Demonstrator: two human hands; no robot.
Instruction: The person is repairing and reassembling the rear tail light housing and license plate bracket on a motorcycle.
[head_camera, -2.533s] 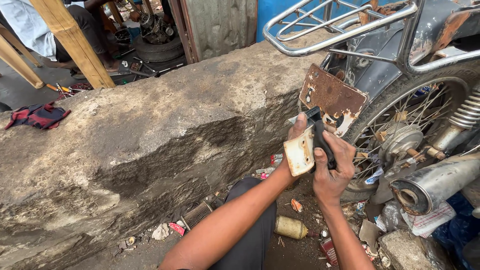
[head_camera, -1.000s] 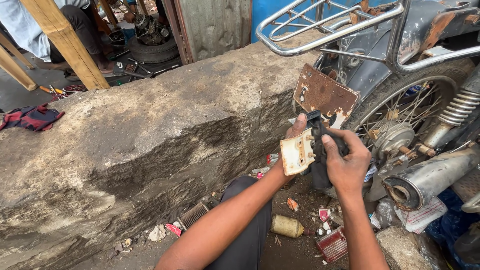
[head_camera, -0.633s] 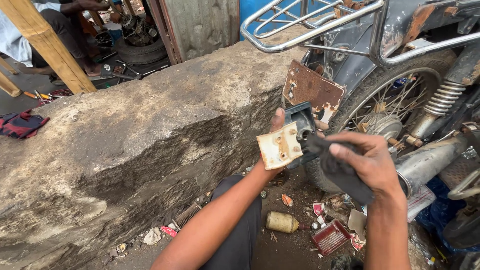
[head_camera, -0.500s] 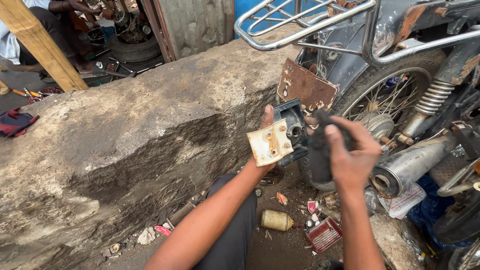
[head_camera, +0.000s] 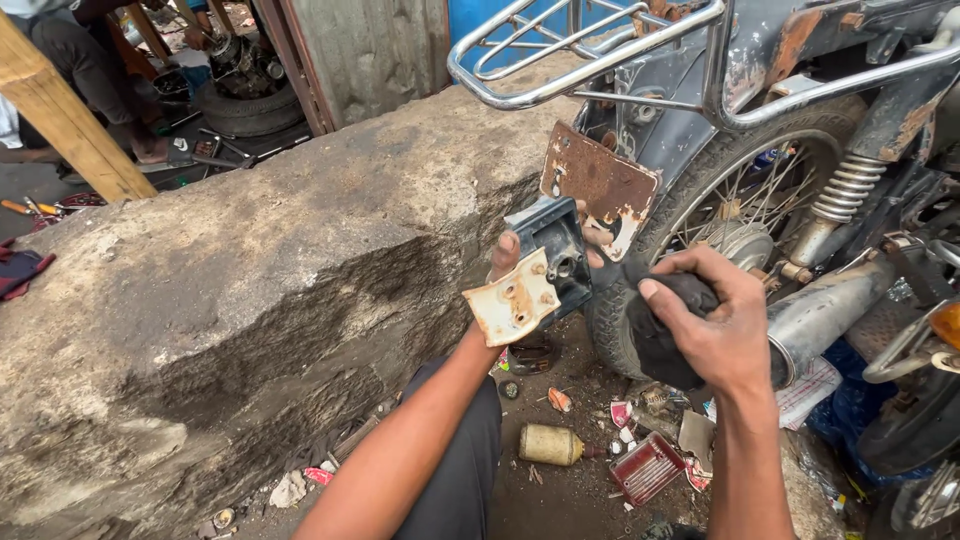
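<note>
The left hand (head_camera: 515, 262) grips a black lamp housing (head_camera: 553, 255) with a rusty white bracket (head_camera: 512, 303); the right hand (head_camera: 712, 325) is closed around a dark rag (head_camera: 655, 335) just beside it; behind the grip stand a rusty plate (head_camera: 598, 185) and a motorcycle wheel (head_camera: 730, 215); left of it runs a rough concrete wall (head_camera: 230, 290); below lies littered dirt ground (head_camera: 570, 480) with a small bottle (head_camera: 550, 444) and a red lens (head_camera: 648, 468).
</note>
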